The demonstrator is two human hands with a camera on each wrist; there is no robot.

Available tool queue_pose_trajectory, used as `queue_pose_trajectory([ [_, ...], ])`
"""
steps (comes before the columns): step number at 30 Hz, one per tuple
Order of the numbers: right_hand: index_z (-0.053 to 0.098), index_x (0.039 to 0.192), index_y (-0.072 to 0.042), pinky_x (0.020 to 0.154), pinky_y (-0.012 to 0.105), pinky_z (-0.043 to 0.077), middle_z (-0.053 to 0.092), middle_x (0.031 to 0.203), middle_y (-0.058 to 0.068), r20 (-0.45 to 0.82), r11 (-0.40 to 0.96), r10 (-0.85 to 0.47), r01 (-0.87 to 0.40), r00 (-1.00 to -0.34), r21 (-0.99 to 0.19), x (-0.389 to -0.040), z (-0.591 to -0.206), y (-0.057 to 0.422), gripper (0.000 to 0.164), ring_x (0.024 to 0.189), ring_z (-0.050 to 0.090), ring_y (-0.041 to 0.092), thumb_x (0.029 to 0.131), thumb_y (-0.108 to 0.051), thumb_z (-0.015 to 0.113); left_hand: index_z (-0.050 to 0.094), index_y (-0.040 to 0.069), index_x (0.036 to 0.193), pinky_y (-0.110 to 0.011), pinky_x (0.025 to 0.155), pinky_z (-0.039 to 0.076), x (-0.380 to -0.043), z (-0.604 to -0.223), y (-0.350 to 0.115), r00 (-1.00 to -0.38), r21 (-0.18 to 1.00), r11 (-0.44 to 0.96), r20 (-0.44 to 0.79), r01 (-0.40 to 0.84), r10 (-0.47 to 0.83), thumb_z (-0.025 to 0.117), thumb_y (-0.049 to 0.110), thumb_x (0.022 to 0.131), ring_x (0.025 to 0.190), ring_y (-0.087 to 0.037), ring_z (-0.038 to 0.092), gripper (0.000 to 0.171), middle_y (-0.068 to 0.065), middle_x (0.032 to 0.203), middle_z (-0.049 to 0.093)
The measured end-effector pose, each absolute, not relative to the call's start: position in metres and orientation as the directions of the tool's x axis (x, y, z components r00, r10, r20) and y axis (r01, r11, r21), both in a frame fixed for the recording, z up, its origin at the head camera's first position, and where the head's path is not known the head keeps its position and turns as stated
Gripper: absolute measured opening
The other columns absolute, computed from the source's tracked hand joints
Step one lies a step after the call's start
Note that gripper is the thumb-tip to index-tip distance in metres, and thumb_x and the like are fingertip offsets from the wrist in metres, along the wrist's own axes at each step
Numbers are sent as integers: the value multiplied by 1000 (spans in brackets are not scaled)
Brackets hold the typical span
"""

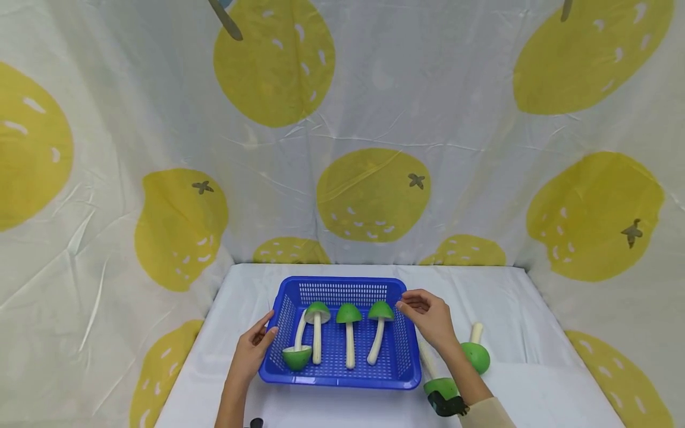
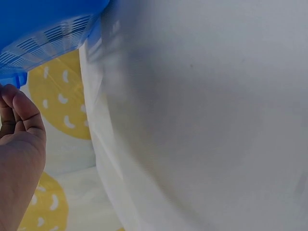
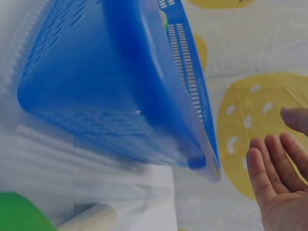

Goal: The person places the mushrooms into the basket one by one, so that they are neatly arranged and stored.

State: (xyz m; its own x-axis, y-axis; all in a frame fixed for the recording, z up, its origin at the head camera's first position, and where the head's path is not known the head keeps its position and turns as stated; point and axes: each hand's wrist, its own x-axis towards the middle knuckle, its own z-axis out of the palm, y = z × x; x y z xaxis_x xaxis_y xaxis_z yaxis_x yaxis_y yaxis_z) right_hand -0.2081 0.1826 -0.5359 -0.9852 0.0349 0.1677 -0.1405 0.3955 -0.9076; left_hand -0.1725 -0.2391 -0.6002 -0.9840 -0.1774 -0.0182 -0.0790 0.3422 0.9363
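Note:
A blue plastic basket (image 1: 339, 383) with slotted sides holds several green-capped model mushrooms with pale stems. Three of them, including the middle mushroom (image 1: 349, 321), lie with caps toward the back; the front-left mushroom (image 1: 297, 356) has its cap toward the front. My left hand (image 1: 251, 351) grips the basket's left rim, thumb on the upper side; its fingertips meet the rim in the left wrist view. Beside the right rim is my right hand (image 1: 433, 318), fingers loosely bent. In the right wrist view that hand (image 3: 284, 180) is apart from the basket (image 3: 96, 72) and holds nothing.
Right of the basket, one mushroom (image 1: 441, 386) lies partly behind the right forearm and a dark wrist strap. Another mushroom (image 1: 476, 355) lies farther right on the white-covered table (image 1: 524, 333). A lemon-print curtain (image 1: 471, 196) encloses the back and sides.

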Motion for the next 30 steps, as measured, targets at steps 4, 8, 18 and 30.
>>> queue_pose_trajectory([
  [4,73,116,-2,84,16,55,76,105,10,169,412,41,-138,-985,-901,-207,-537,191,37,93,72,10,92,-29,80,59,20,148,-22,71,46,-173,-600,-240,-983,935,345,-17,-80,-182,70,35,99,79,-12,52,52,-5,96,56],
  [8,73,114,-5,83,15,55,76,105,9,169,422,59,-129,-984,-897,-207,-540,200,34,90,71,4,91,-30,80,58,21,148,-22,71,46,-173,-599,-242,-982,933,348,-21,-87,-190,69,35,100,80,-11,52,52,-5,97,55],
  [18,74,111,-8,81,12,54,76,105,12,184,445,95,-124,-978,-887,-205,-544,225,28,89,70,-1,91,-26,81,59,20,148,-22,71,46,-172,-602,-242,-983,945,315,-31,-88,-183,70,35,99,79,-11,53,52,-6,97,57],
  [30,73,114,-6,78,10,53,75,107,14,155,484,153,-62,-976,-873,-195,-543,259,35,88,68,-4,94,-34,77,58,18,148,-22,70,46,-175,-602,-241,-985,941,332,-12,-68,-170,70,34,99,78,-11,52,52,-5,95,57],
])
